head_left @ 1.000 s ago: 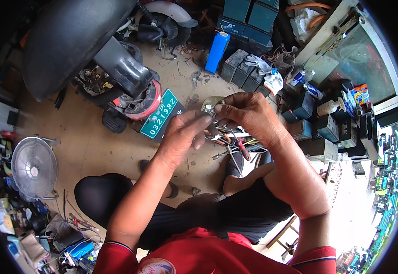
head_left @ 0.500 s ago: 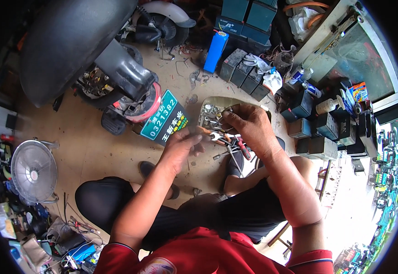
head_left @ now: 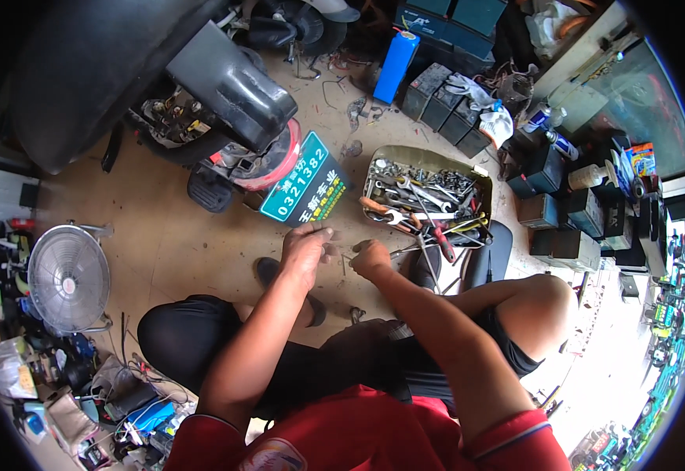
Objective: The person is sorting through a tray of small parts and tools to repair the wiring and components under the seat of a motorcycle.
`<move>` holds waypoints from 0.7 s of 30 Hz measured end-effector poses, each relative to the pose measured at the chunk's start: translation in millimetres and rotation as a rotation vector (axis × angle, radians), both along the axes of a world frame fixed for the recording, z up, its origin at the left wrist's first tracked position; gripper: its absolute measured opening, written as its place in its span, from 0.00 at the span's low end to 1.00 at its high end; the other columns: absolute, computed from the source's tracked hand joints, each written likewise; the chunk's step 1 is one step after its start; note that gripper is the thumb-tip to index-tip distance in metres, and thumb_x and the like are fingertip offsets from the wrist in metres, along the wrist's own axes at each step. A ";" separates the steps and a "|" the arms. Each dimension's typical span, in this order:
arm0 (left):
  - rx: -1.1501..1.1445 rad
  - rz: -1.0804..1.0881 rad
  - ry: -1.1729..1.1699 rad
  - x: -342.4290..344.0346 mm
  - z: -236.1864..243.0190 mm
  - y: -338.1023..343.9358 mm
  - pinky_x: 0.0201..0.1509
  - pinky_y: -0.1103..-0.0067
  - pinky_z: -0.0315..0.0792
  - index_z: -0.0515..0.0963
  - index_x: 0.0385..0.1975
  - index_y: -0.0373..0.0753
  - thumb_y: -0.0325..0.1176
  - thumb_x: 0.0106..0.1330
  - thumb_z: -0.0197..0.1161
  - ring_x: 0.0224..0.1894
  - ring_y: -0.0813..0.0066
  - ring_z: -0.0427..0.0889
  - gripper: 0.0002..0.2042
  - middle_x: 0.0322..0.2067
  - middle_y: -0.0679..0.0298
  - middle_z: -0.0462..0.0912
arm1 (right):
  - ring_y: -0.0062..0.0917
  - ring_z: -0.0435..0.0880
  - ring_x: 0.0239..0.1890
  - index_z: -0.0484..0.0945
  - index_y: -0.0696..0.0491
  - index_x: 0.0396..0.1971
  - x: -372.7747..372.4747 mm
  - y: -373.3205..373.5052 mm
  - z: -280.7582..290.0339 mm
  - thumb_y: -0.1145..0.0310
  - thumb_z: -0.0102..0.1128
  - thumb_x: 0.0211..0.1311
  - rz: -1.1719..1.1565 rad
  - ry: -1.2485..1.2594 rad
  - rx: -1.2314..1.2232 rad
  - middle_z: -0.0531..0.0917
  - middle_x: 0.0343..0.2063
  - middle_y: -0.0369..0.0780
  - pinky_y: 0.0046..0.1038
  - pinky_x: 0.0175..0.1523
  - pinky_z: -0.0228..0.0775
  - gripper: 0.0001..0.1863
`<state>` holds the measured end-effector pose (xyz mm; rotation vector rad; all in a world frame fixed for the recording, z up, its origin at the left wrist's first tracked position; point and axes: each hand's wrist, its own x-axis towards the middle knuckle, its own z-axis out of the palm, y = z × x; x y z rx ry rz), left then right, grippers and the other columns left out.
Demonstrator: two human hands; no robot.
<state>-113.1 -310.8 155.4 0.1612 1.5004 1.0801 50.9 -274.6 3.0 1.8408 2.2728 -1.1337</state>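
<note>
My left hand (head_left: 305, 255) is raised in front of the scooter's plate, fingers curled and a little blurred; whatever they may grip is too small to make out. Just to its right, my right hand (head_left: 371, 260) is closed, with a thin greyish piece at its fingertips that I cannot identify. Beyond the right hand stands an open tool tray (head_left: 421, 155) full of wrenches, sockets and small metal parts. An open-end wrench (head_left: 394, 217) and a red-handled tool (head_left: 443, 244) lie over its near edge.
A scooter with a teal number plate (head_left: 305, 177) stands at the far left. Left of me is a round fan (head_left: 68, 278). Dark batteries (head_left: 446, 106) and an upright blue battery pack (head_left: 396, 67) are at the back. More batteries (head_left: 566, 250) line the right; clutter fills the lower left.
My right hand has come out of the tool tray, moving left and nearer to me, beside my left hand. The tray's contents now show. The whole view has shifted slightly.
</note>
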 end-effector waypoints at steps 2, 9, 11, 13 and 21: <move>0.098 -0.048 -0.046 2.2 25.0 -2.5 0.29 0.80 0.69 0.81 0.44 0.37 0.27 0.71 0.63 0.25 0.76 0.79 0.06 0.37 0.60 0.88 | 0.38 0.91 0.41 0.91 0.48 0.43 0.6 -19.9 -57.2 0.62 0.66 0.55 -0.190 0.039 -0.132 0.91 0.33 0.44 0.32 0.51 0.81 0.16; 0.198 0.009 -0.199 -20.5 110.0 -45.1 0.29 0.81 0.67 0.80 0.47 0.36 0.28 0.72 0.64 0.27 0.76 0.79 0.07 0.39 0.55 0.86 | 0.34 0.91 0.38 0.91 0.47 0.42 6.7 -67.9 -143.1 0.61 0.67 0.60 -0.286 -0.019 -0.199 0.91 0.34 0.43 0.34 0.48 0.81 0.13; 0.198 0.058 -0.190 -25.9 98.8 -51.1 0.29 0.82 0.67 0.80 0.47 0.36 0.28 0.72 0.64 0.28 0.76 0.79 0.07 0.39 0.55 0.86 | 0.34 0.91 0.37 0.91 0.47 0.41 3.9 -73.4 -137.0 0.61 0.71 0.58 -0.283 -0.049 -0.248 0.91 0.35 0.42 0.34 0.47 0.81 0.13; 0.210 0.136 -0.166 -27.8 89.9 -55.1 0.29 0.82 0.67 0.80 0.47 0.36 0.28 0.72 0.64 0.27 0.77 0.78 0.07 0.39 0.55 0.86 | 0.33 0.91 0.37 0.91 0.46 0.41 -5.2 -71.6 -125.5 0.60 0.72 0.56 -0.437 0.011 -0.332 0.91 0.33 0.41 0.34 0.47 0.81 0.13; 0.208 0.142 -0.177 -12.1 80.0 -40.1 0.29 0.82 0.68 0.81 0.47 0.37 0.26 0.72 0.63 0.26 0.76 0.78 0.07 0.39 0.55 0.86 | 0.28 0.88 0.32 0.90 0.51 0.32 16.3 -37.0 -134.0 0.61 0.75 0.52 -0.500 0.107 -0.432 0.90 0.30 0.39 0.30 0.41 0.80 0.11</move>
